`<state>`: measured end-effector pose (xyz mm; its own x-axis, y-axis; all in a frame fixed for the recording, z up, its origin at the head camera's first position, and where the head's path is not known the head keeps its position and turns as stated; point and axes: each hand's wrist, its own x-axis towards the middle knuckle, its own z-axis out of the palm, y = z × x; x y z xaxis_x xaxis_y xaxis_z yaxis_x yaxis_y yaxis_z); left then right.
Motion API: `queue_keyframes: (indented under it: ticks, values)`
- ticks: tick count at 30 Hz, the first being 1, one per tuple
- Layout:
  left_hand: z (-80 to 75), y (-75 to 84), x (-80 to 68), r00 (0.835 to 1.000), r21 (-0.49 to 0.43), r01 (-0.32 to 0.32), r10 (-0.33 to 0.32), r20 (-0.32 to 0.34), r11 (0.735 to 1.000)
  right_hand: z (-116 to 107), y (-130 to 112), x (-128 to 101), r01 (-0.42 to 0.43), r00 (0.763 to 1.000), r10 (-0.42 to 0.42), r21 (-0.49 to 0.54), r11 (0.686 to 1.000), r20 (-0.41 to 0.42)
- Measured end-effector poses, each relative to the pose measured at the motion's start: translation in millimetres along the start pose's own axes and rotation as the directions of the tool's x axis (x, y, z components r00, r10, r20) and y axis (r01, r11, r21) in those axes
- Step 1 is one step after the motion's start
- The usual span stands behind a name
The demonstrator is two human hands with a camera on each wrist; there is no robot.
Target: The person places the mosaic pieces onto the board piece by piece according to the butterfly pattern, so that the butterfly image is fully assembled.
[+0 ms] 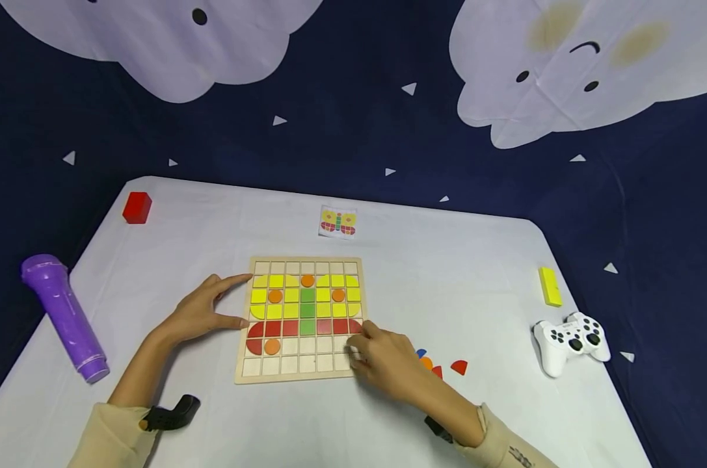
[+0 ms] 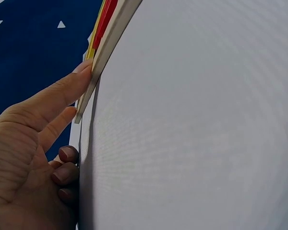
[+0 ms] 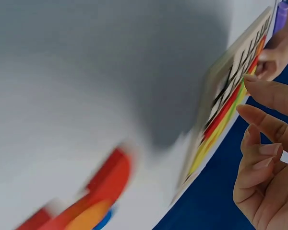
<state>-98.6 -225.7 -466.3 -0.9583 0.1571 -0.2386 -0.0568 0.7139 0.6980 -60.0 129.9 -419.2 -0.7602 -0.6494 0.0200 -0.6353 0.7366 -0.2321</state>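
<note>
Bracing the square wooden grid board (image 1: 302, 318) against sliding, the left hand (image 1: 198, 313) pressed straight fingers to its edge. The right hand (image 1: 382, 359) hovered over the red row; whether its curled fingers grasped anything could not be told.

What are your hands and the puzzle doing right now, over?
Left hand steadies the puzzle board at its left edge. Right hand at the board's lower right corner, fingers curled. Loose pieces beside it, nothing blocking.

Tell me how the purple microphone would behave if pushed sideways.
The microphone lies on its side and looks round-bodied, so it would likely roll. Its head is wider than the handle, so it would probably curve. It looks like stiff plastic, probably light.
</note>
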Motion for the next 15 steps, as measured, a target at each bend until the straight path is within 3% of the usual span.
queue_keyframes:
  ticks: [9, 15]
  values:
    - [0.4, 1.1, 0.0, 1.0, 0.014, 0.011, -0.011, 0.001, 1.0, -8, 31, -51, -0.22, 0.975, 0.217, -0.048, 0.974, -0.055]
    - [0.6, 1.4, 0.4, 1.0, 0.012, 0.013, -0.013, 0.003, 1.0, -6, 40, -70, -0.296, 0.954, 0.289, -0.104, 0.95, -0.074]
